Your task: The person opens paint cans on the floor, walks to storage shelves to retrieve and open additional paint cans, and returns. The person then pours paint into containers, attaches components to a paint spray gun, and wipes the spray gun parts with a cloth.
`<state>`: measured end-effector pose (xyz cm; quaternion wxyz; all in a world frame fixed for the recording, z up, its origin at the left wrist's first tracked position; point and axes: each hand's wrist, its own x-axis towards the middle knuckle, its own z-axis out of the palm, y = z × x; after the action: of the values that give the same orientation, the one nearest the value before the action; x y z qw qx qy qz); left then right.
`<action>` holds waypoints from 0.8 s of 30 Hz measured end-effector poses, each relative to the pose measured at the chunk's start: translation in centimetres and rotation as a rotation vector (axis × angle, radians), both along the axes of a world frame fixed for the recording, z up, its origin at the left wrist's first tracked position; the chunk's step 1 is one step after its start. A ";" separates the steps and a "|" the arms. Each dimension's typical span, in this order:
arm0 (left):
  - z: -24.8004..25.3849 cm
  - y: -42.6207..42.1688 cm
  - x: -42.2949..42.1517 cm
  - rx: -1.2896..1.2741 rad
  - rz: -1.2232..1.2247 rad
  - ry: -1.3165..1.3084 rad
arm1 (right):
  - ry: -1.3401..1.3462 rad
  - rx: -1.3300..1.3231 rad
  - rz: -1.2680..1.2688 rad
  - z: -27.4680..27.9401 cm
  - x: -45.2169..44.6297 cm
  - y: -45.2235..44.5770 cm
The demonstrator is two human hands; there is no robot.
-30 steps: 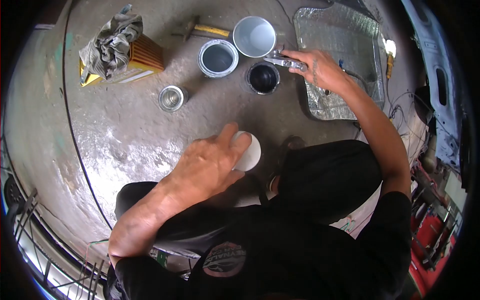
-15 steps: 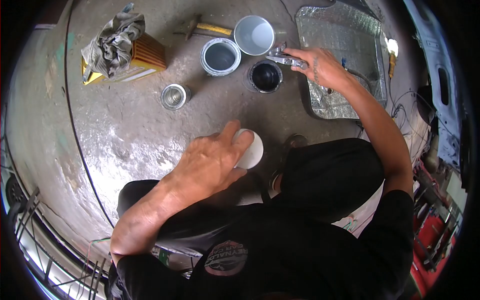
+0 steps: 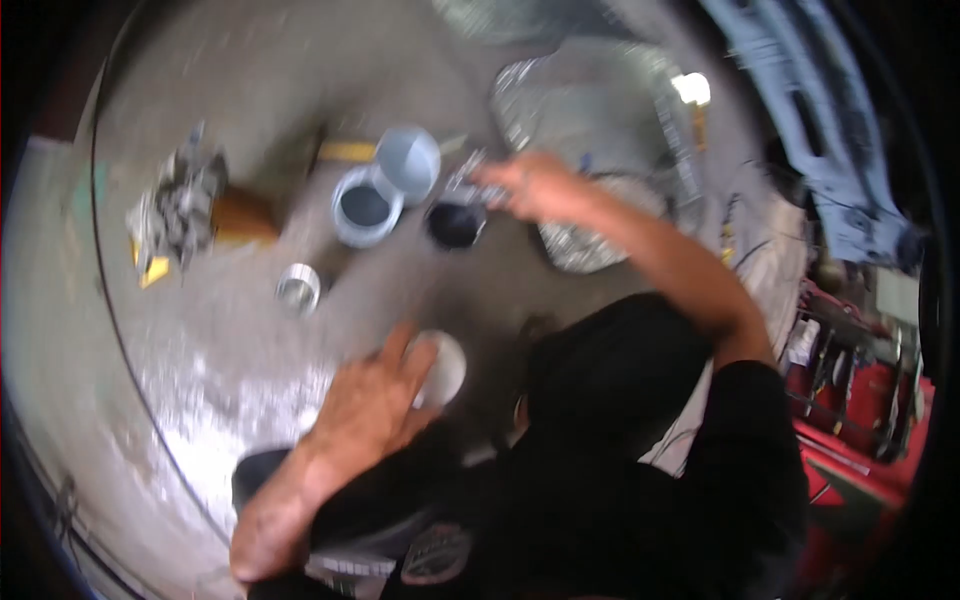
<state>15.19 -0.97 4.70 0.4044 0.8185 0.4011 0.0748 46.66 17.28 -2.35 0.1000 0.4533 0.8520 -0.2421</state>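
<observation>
My left hand is wrapped around a white round container, low in front of my lap. My right hand reaches forward, closed on silver pliers, whose outline is smeared by motion. Just under the pliers stands an open can of dark paint. Beside it are an open grey-rimmed can and a taller pale grey pot. Whether the pliers touch any rim, I cannot tell. A small silver can sits apart, to the left.
A crumpled rag lies on a yellow tin at the left. Behind the cans is a hammer handle. A foil-covered panel, a lit lamp and a light-blue car part are on the right. Red tool storage stands lower right.
The view has swung right, so the floor items appear further left and lower, and the picture is blurred. Both hands keep their holds.
</observation>
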 end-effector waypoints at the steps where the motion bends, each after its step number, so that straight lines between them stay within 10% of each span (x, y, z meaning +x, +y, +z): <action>1: 0.0 0.1 0.0 -0.016 -0.015 0.030 | 0.052 0.041 0.017 -1.9 0.9 0.3; 24: 0.8 -0.5 -1.7 0.068 0.056 -0.033 | -0.126 0.103 0.119 0.9 -1.6 0.5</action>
<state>13.50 -1.43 5.52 0.3807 0.8188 0.4145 0.1130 45.10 17.76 -1.45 0.1444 0.4206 0.8808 -0.1625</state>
